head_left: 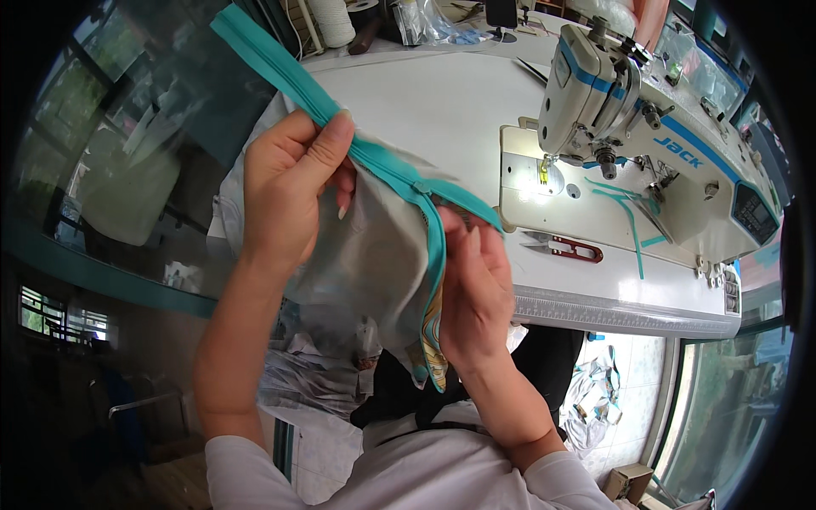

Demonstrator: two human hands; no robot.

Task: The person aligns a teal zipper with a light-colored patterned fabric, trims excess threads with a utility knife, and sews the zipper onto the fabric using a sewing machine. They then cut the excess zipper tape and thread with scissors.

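A teal zipper runs along the edge of a pale grey fabric piece held up in front of me. My left hand pinches the closed part of the zipper between thumb and fingers, and its loose end sticks out toward the far left. Below the slider the two tapes spread apart. My right hand is at this gap, its curled fingers closed on the right tape; part of the fingertips is hidden by the fabric. Yellow patterned cloth shows along the lower edge of the left tape.
A white and blue sewing machine stands at the right with its needle light on. Red-handled thread snips and teal tape scraps lie near it. A ruler strip lines the table's front edge. Thread cones stand at the back.
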